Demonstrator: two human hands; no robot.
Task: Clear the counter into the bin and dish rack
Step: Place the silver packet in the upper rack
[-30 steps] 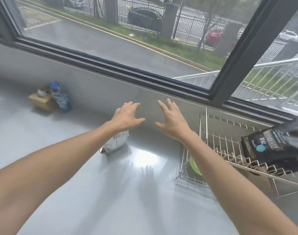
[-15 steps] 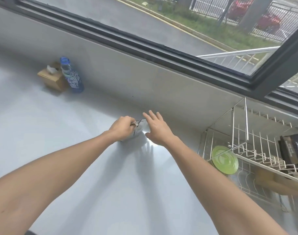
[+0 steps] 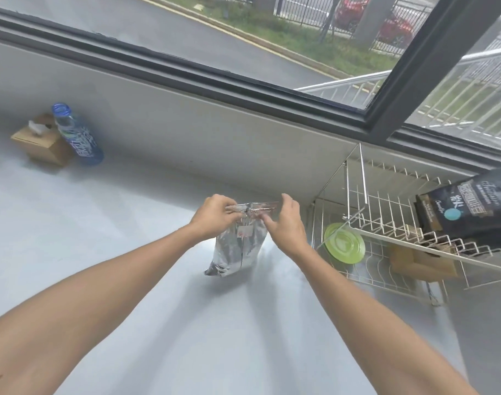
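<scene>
Silver foil bag [image 3: 237, 246] hung upright between the two hands, lower end just above or touching the grey worktop [image 3: 129, 280] — could not tell which. Top crimped seam pinched at its left end by the left hand [image 3: 215, 216], fingers curled over the edge; right end of the seam pinched by the right hand [image 3: 286, 223], thumb and fingers closed on it. Off to the right, wire dish rack [image 3: 386, 232] with a green plate [image 3: 344, 243] standing in it and a dark bag [image 3: 468, 212] on the upper tier. Far left by the wall — blue bottle [image 3: 76, 135] touching a brown tissue box [image 3: 41, 141].
</scene>
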